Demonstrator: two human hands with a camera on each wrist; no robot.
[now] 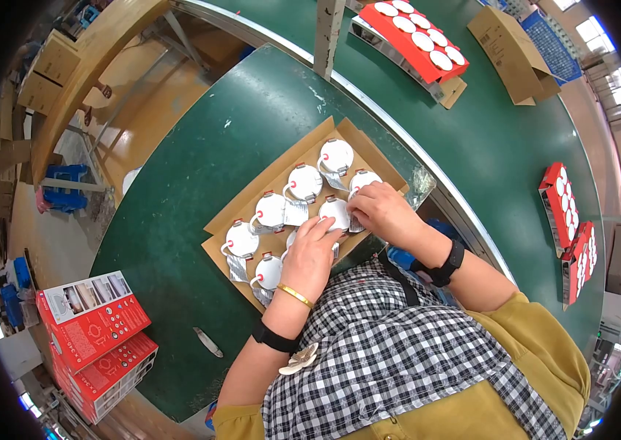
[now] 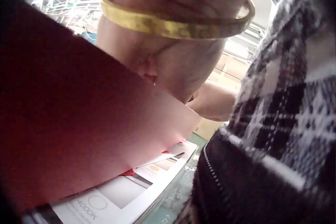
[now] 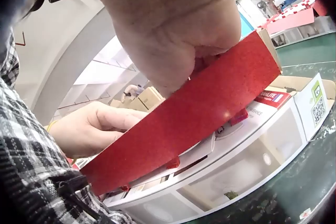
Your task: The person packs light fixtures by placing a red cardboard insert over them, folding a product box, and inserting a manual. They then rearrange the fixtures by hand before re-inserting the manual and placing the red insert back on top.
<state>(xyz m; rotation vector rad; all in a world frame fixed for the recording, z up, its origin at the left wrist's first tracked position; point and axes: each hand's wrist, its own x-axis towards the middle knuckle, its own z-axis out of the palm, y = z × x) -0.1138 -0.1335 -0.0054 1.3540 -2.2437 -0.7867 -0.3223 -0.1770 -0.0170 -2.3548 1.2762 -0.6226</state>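
Note:
An open cardboard box (image 1: 233, 198) lies tilted across the green table in the head view. Inside stand several white round lights (image 1: 269, 210), with red-marked white cables, brown-red clips and silver labels (image 1: 296, 213). My left hand (image 1: 312, 257) reaches over the near side, its fingers extended onto a white light (image 1: 334, 213). On the right, my right hand (image 1: 387, 213) has bent fingers at another light (image 1: 363, 181); I cannot tell whether they pinch it. The right wrist view shows the box's red flap (image 3: 184, 124) hiding the fingertips. In the left wrist view, a red flap (image 2: 94, 124) covers most of the left hand.
Two stacked red-and-white printed boxes (image 1: 94, 319) stand at the left table edge, near a small knife-like object (image 1: 208, 342). Beyond a metal rail (image 1: 369, 95), red boxes of white lights (image 1: 417, 40) and an open brown carton (image 1: 508, 55) sit on another green surface. A post (image 1: 329, 37) rises at the rail.

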